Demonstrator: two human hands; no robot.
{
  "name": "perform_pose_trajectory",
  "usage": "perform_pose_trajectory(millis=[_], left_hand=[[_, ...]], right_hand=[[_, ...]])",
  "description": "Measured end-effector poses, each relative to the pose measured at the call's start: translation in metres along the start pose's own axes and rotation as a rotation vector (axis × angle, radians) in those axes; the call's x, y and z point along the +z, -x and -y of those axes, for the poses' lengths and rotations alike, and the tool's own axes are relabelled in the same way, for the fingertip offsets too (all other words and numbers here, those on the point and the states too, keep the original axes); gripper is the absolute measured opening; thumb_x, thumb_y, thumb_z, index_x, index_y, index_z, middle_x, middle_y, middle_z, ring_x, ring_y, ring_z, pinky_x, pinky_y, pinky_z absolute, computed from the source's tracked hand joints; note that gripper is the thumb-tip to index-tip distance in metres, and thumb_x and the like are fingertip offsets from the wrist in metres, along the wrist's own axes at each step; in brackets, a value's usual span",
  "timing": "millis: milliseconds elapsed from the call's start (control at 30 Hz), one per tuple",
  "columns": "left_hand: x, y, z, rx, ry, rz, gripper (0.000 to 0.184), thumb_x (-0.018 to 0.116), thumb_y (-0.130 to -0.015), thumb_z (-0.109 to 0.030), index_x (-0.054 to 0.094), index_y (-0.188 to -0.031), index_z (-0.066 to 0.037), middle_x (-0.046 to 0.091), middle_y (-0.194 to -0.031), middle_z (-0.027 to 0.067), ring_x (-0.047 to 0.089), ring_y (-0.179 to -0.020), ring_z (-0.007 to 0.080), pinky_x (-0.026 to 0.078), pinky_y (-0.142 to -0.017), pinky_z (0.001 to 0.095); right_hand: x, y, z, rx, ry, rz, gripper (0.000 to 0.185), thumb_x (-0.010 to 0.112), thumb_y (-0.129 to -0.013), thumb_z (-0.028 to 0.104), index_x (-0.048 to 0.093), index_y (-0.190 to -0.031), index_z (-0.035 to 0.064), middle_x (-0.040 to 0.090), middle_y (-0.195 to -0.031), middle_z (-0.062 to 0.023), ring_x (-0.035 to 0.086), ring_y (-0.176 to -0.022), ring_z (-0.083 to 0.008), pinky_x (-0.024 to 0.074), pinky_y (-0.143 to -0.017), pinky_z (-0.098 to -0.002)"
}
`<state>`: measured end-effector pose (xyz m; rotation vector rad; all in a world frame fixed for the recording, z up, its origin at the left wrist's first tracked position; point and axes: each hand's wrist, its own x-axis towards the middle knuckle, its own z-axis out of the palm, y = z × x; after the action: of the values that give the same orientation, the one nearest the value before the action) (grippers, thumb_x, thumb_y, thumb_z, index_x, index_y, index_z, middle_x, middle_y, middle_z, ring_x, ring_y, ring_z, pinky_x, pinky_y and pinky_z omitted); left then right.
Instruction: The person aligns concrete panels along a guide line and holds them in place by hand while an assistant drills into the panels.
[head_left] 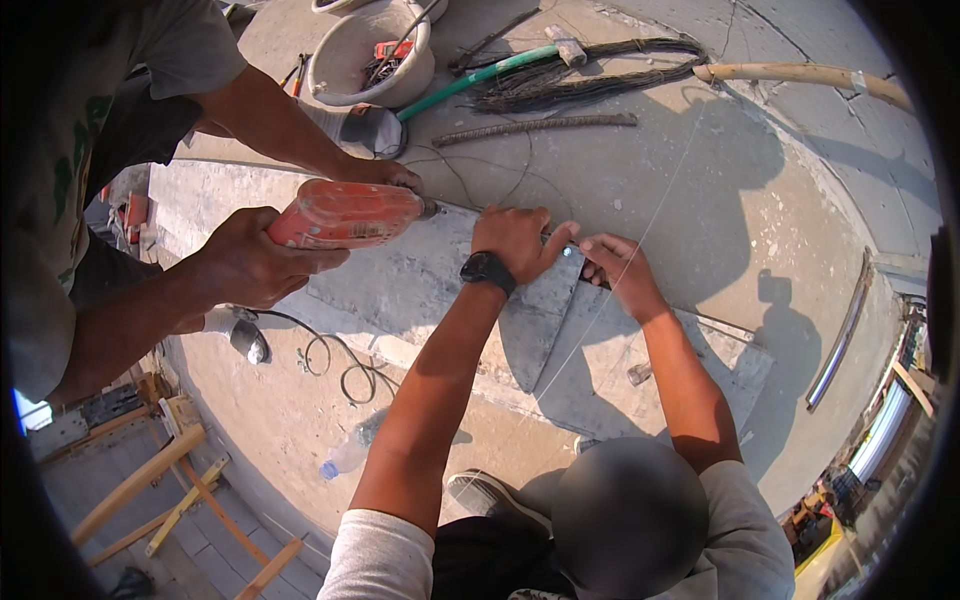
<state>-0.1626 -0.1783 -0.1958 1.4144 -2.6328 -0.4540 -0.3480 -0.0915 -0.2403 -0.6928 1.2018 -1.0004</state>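
My left hand (515, 243), with a black watch at the wrist, lies over the upper edge of a grey, stained panel (530, 330). Its thumb and fingers are drawn together near the panel's corner. Just to the right, my right hand (620, 270) has curled fingers at the same corner. What both hold is too small to make out. A small shiny spot shows between them. On the left, a co-worker's hand grips a red drill (345, 215), its tip pointing toward my left hand; the co-worker's other hand rests near that tip.
A bucket (370, 65) with tools, a hammer (565, 45), wire bundle (590, 75) and rebar piece (535, 128) lie beyond. A thin string crosses the work area. Below are a cable (345, 370) and plastic bottle (348, 452); timber (140, 485) stands lower left.
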Motion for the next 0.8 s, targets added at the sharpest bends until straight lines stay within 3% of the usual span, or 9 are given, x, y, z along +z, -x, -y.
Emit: perform_pose_trajectory(millis=[800], left_hand=[[-0.0034,-0.0015,-0.0048,0.007,-0.023,-0.025,0.049,0.052,-0.094,-0.047,0.074,-0.078,-0.006,0.067,-0.068,0.0205,0.067,-0.065,0.0365,0.049,-0.072,0.0468]], right_hand=[[0.0012,0.0002,0.0016,0.007,0.003,-0.011,0.031,0.069,-0.093,0.032,0.071,-0.096,0.0011,0.062,-0.075,-0.001,0.057,-0.069,-0.0085,0.0454,-0.064,-0.0242]])
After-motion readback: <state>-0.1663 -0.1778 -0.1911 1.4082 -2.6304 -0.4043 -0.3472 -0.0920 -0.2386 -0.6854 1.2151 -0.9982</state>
